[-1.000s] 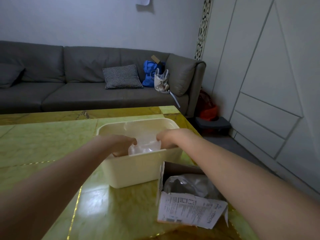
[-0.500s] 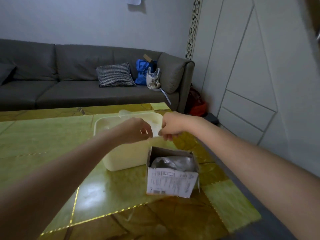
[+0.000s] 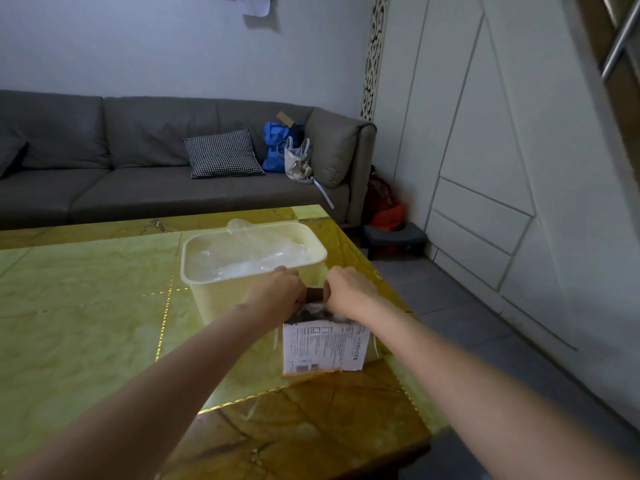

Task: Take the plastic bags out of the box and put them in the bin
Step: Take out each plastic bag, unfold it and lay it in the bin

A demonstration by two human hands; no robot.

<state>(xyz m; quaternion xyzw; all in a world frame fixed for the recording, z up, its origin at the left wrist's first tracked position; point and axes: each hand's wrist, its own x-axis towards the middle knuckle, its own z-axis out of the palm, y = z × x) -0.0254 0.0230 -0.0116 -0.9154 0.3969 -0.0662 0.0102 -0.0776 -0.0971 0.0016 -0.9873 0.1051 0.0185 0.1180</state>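
Centre frame, left to right: bin (image 3: pixel 207 271) already holding clear bags; left hand (image 3: pixel 277 294) and right hand (image 3: pixel 346 292) reach into the box (image 3: pixel 325 348), grasp hidden. Remaining plastic bags (image 3: pixel 313 309) look light, limp, slippery; best pinched at bunched top.

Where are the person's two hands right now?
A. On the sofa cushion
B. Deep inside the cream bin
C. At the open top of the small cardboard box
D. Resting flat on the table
C. The left hand and right hand both reach into the open top of the cardboard box, which stands just in front of the cream bin; clear plastic bags already lie in the bin.
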